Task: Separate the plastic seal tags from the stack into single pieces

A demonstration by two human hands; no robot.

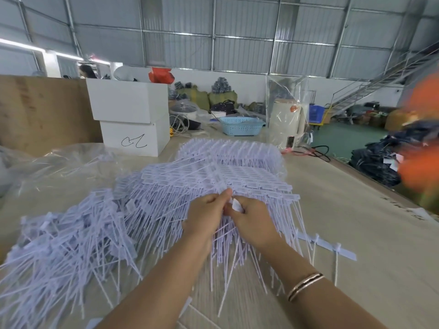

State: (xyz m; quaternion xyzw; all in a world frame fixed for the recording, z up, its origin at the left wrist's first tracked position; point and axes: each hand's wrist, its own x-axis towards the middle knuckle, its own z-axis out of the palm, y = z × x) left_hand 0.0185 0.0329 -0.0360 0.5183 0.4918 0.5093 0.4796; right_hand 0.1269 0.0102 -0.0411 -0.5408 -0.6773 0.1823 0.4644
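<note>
Warehouse clutter rings a pale worktable (356, 198) where the joined stack of seal tags (237, 167) lies straight ahead, keeping its near edge within reach. Both hands meet there: the left hand (206, 216) and right hand (253, 220) each pinch 1 white tag head (236, 205), probably to snap it free, while loose singles (71, 238) pile up leftward, apart.

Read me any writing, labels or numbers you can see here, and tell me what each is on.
White box: a black handwritten scrawl, not legible as words.
Table, right edge: dark marks, too blurred to read.
Seal tags: small printed panels, too small to read.
Nothing else readable.
</note>
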